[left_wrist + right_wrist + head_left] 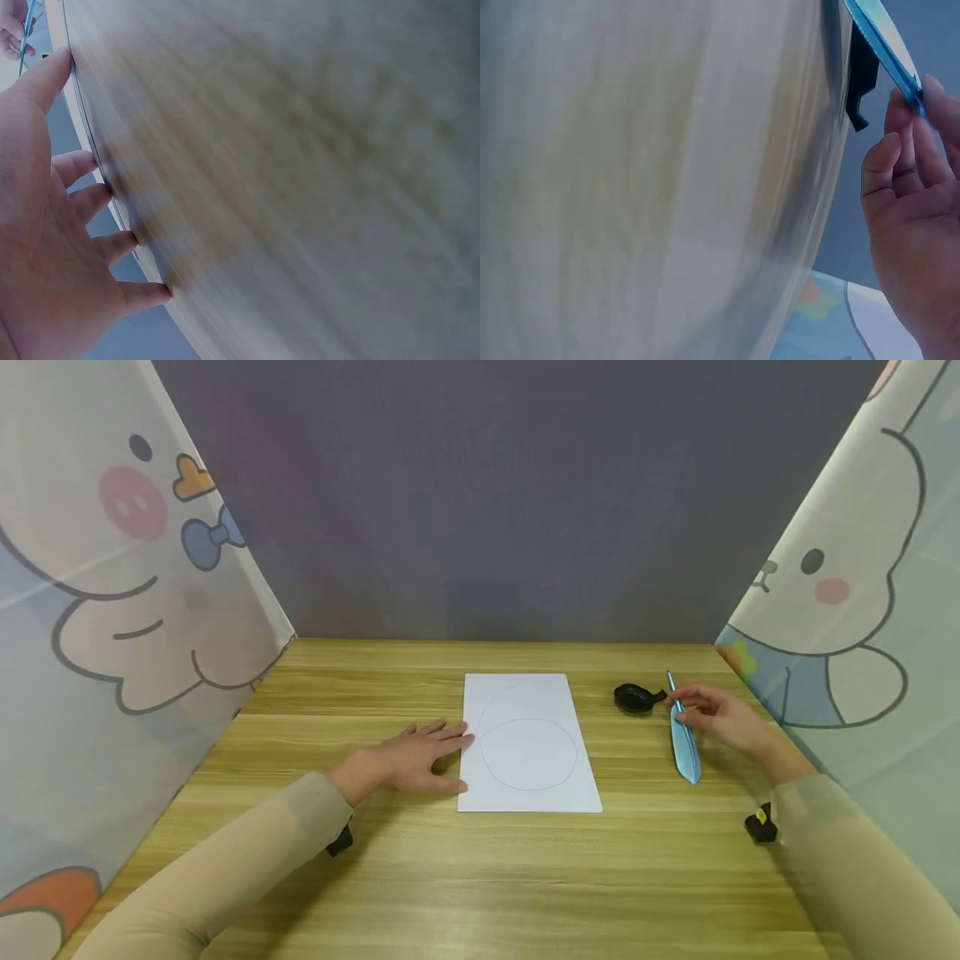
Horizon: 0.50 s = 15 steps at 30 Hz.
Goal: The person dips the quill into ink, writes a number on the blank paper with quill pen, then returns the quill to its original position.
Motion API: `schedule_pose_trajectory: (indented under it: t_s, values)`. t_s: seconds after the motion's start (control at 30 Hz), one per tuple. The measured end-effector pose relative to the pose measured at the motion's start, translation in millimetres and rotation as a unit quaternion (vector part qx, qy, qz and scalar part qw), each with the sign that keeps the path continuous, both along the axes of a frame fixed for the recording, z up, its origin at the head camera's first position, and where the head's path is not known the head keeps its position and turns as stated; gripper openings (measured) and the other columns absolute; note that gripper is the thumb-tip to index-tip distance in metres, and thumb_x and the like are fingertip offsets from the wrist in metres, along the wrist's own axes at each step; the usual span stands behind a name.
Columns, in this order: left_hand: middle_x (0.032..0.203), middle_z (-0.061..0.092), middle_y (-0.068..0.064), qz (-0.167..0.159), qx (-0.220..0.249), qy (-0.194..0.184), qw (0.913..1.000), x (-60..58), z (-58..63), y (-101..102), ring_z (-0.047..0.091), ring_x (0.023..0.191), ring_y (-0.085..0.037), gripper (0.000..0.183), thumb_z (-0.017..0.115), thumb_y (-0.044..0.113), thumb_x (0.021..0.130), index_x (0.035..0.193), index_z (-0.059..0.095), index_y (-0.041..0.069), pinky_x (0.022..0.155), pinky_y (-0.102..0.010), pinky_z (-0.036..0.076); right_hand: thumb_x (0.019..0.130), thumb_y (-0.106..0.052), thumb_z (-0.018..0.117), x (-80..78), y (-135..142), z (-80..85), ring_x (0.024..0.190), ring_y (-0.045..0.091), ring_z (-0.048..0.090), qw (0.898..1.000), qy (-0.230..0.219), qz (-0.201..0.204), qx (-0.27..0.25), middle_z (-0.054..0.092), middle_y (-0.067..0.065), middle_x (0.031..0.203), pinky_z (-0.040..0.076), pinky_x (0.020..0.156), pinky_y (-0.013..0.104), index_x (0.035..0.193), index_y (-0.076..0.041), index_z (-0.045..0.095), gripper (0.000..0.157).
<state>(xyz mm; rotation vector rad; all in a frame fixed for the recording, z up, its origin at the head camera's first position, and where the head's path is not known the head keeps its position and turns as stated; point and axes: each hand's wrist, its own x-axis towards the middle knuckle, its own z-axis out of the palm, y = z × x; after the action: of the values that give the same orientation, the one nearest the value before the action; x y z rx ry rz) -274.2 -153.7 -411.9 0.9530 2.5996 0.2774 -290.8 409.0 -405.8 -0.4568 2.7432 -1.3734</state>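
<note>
A blue feather-shaped pen (685,750) is pinched between the thumb and fingers of my right hand (722,720), its thin stem pointing away from me. The right wrist view shows the same feather pen (889,49) at the fingertips, partly cut off by the frame. My left hand (417,762) lies spread at the left edge of a white sheet of paper (528,756), its thumb and fingertips touching that edge. Thin lines on the sheet form a rounded oval with an arc above it. Straight left fingers (90,201) meet the tabletop in the left wrist view.
A small black oval object with a short handle (634,698) sits on the wooden table (480,885) between the paper and my right hand. A grey panel (495,510) stands at the back. Cartoon-printed cloths (127,635) flank both sides.
</note>
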Motion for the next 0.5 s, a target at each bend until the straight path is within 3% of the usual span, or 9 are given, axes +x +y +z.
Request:
schedule_pose_trajectory:
  t_s: [0.1,0.23,0.37,0.5]
  values:
    - [0.187,0.011,0.005,0.002,0.0,0.001,1.0,0.5,0.4,0,0.006,0.174,-0.036,0.093,0.056,0.075,0.104,0.177,0.023,0.03,0.134,-0.075,0.009,0.113,-0.02,0.065,-3.0,3,0.0,0.106,-0.009,0.064,0.999,0.005,-0.011,0.049,0.072,0.008,0.137,0.059,0.082,0.026,0.145,0.001,0.06,0.039]
    - [0.187,0.011,0.005,0.004,-0.002,-0.001,1.0,2.0,2.6,-1,0.005,0.174,-0.036,0.093,0.057,0.076,0.103,0.177,0.022,0.031,0.134,-0.074,0.009,0.112,-0.019,0.066,-8.1,3,1.6,0.106,0.001,0.068,0.994,0.021,-0.008,0.108,0.068,0.031,0.14,0.059,0.081,0.025,0.145,0.004,0.061,0.04]
    - [0.187,0.01,0.006,0.003,-0.006,-0.002,1.0,2.2,3.6,0,0.004,0.174,-0.036,0.093,0.056,0.076,0.104,0.178,0.022,0.031,0.134,-0.074,0.008,0.11,-0.019,0.07,-13.0,1,2.4,0.106,0.014,0.073,0.99,0.021,-0.007,0.141,0.07,0.033,0.137,0.059,0.08,0.024,0.145,0.005,0.062,0.043]
    - [0.187,0.009,0.006,0.001,-0.008,-0.002,1.0,1.9,3.9,0,0.004,0.174,-0.035,0.093,0.055,0.076,0.104,0.178,0.021,0.032,0.135,-0.074,0.007,0.109,-0.021,0.073,-15.6,-1,2.0,0.103,0.012,0.074,0.99,-0.005,-0.013,0.144,0.071,0.03,0.135,0.06,0.08,0.025,0.146,0.003,0.063,0.045]
